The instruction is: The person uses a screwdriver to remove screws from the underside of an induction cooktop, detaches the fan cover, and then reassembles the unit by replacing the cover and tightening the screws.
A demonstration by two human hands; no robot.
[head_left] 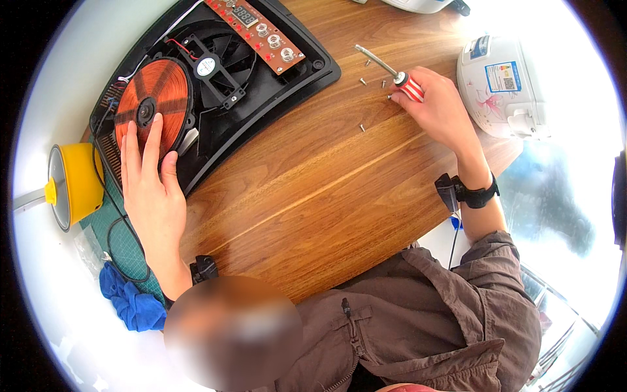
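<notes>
Opened induction cooker [261,104], black shell, at the far left of the wooden table [313,189] — copper coil [153,98] exposed, likely fragile; best gripped by the stiff casing rim. Left hand [151,189] lies flat and open on the coil's near edge. Right of the cooker, right hand [441,111] clasps a red-striped screwdriver [392,73] — light, rigid; loose screws [372,81] beside it, seemingly several.

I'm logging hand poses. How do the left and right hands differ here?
The left hand lies flat, fingers spread, on the copper coil; the right hand curls around the screwdriver. The left is on the opened cooker; the right is over the table, near loose screws. Both wear dark wrist straps.
</notes>
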